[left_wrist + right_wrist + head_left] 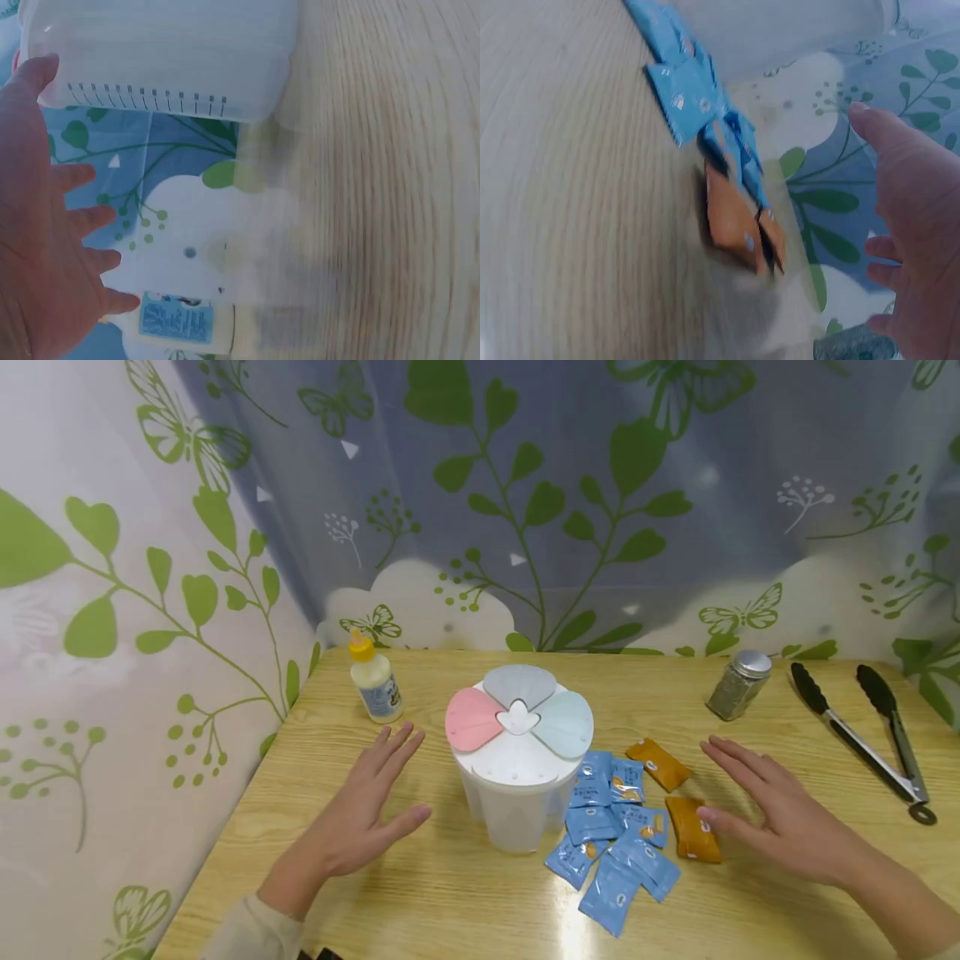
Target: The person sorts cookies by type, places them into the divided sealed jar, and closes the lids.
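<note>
A white plastic container (517, 810) stands mid-table; its lid has pink, grey and pale green petal-shaped flaps (561, 725). My left hand (367, 810), fingers spread, hovers left of the container, holding nothing. To the right, my right hand (780, 814) hovers with extended fingers, its thumb close to an orange packet (693, 831); whether they touch I cannot tell. Several blue packets (637, 852) lie in a loose pile beside the container. Another orange packet (658, 764) sits behind the first. Scale marks show on the container's wall (165, 67) in the left wrist view.
At the back left stands a bottle with a yellow cap (377, 681). A glass jar with a metal lid (738, 685) is at the back right. Black-tipped tongs (870, 747) lie spread on the right. A patterned curtain (525, 527) hangs behind the wooden table (300, 777).
</note>
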### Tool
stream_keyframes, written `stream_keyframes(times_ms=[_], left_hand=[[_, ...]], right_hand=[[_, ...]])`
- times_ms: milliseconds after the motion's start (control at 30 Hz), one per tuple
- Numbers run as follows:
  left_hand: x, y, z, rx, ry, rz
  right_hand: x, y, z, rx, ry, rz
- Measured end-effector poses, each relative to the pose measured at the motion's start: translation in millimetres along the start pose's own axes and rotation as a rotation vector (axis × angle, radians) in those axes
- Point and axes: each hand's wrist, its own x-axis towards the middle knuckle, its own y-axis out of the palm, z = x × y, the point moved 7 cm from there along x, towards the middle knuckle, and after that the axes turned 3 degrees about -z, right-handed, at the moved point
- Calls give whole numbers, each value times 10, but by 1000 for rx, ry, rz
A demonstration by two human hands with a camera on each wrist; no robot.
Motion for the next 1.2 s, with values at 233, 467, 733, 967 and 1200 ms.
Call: stream_keyframes(times_ms=[233,467,733,967,1200], left_hand=[[85,-2,-125,-163,28,-16],[198,-70,-298,-364,103,-86],[400,-174,-546,-554,180,-144],[535,-108,-660,-560,201,-135],[576,-8,-683,-579,213,-122]], right_hand=[[95,-66,269,73,-4,-40],[246,-117,649,96,-86,-119],[487,-137,1094,189,-189,-119],[710,-14,1359,237,-225,-58],[902,121,1488,275,-208,-31]])
